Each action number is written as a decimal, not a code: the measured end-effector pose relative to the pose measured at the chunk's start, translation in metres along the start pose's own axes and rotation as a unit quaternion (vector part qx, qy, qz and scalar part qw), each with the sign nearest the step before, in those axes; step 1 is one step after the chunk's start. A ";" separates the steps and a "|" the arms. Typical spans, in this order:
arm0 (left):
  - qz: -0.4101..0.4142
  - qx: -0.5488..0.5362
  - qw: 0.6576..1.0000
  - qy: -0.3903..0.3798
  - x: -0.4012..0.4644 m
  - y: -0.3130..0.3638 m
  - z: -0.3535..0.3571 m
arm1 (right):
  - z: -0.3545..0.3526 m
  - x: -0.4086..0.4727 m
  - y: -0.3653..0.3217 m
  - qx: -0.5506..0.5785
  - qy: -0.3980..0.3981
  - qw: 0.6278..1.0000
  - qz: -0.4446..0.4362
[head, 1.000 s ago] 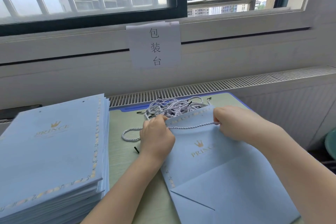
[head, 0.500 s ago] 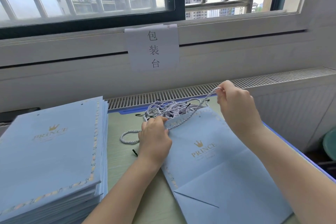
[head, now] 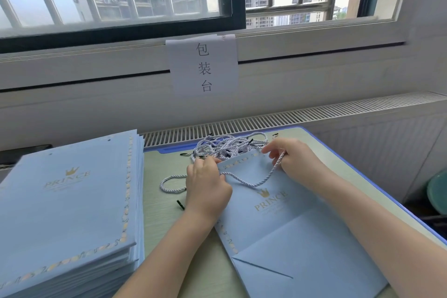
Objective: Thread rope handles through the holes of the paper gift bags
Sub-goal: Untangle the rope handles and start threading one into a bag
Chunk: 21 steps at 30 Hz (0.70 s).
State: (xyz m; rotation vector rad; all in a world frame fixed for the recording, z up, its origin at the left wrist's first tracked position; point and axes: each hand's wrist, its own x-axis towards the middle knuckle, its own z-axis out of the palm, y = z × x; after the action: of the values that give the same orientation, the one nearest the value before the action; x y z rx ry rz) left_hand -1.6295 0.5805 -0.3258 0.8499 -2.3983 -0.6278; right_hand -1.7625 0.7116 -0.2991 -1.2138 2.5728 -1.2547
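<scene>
Gift bag: one flat light-blue paper gift bag [head: 285,230] lies on the bench [head: 164,220], its top edge pointing away from the person, toward the window.
Rope handle: a white twisted rope handle [head: 251,182] hangs in a loose curve over the upper part of this bag, running left to right along the top edge.
Left hand: the left hand [head: 205,184] has curled fingers and grips the bag's top left corner together with the rope there.
Right hand: the right hand [head: 290,159] pinches the other end of the rope at the top right of the bag.
Key relation: the right hole is not visible, but it should be just under the right fingertips, so this hand is the nearer one.
Other items: a pile of spare ropes [head: 229,146] lies behind the bag; a stack of bags [head: 67,205] stands on the left.
</scene>
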 end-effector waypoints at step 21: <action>0.012 0.266 0.963 -0.026 -0.012 0.022 -0.013 | -0.001 0.001 0.003 0.009 0.024 0.998 0.053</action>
State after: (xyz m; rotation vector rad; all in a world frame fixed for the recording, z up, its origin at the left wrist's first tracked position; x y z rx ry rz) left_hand -1.6233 0.6008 -0.3072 1.0198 -2.6639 0.0215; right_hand -1.7659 0.7128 -0.3001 -1.0414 2.6154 -1.2972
